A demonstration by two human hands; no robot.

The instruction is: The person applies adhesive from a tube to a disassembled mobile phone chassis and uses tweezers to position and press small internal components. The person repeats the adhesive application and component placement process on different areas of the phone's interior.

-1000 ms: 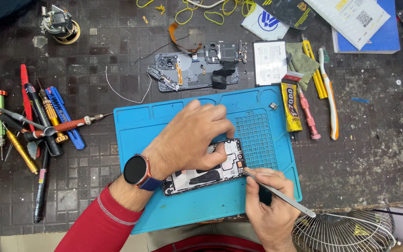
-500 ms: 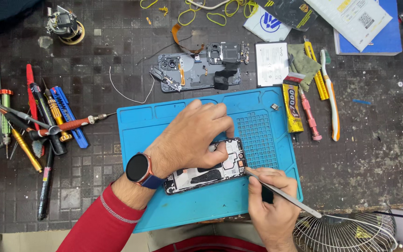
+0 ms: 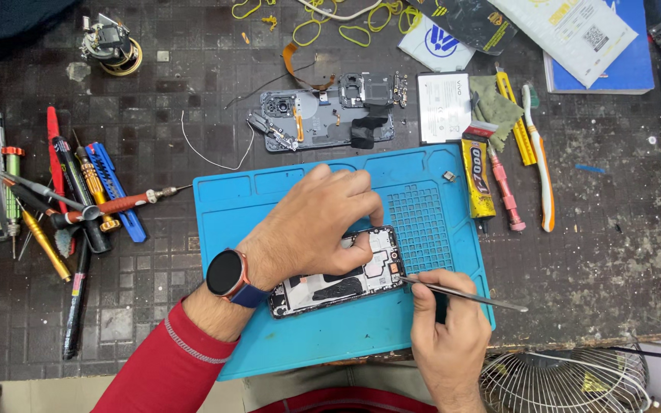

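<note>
An opened phone (image 3: 340, 277) with bare circuit boards lies on a blue work mat (image 3: 269, 199). My left hand (image 3: 315, 222), with a smartwatch and red sleeve on that arm, presses down on the phone's upper part and covers much of it. My right hand (image 3: 449, 336) grips thin metal tweezers (image 3: 464, 294), whose tip touches the phone's right end.
A second dismantled phone (image 3: 327, 118) and a white battery (image 3: 443, 107) lie beyond the mat. Glue tube (image 3: 477, 176), pink tool and toothbrush (image 3: 537, 157) sit right of it. Screwdrivers and pens (image 3: 70, 203) are piled at left. A wire fan guard (image 3: 568, 382) is bottom right.
Both hands stay on the phone and tweezers; only the camera view has shifted slightly.
</note>
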